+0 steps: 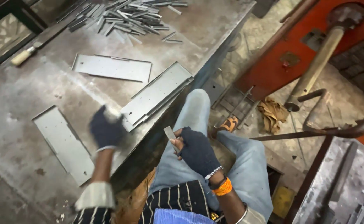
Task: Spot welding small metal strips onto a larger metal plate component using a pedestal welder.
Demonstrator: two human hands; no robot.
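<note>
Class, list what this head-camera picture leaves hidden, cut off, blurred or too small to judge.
- Left hand: motion-blurred; its grip cannot be told.
- Small metal strip in the right hand: lower end hidden by the glove.
- Pile of strips: cut by the top edge, too small to count.
- Wooden-handled tool: its far end is too dark to identify.

A big metal table (20, 95) sits on the left, with three flat metal plates (112, 67) on it and a pile of small metal strips (126, 16) at its far end. The left hand (106, 130) is over the table, beside the plate at the edge (156, 94). The right hand (197, 150) is above the lap, to the right of the table, with a small metal strip (170, 134) in it.
</note>
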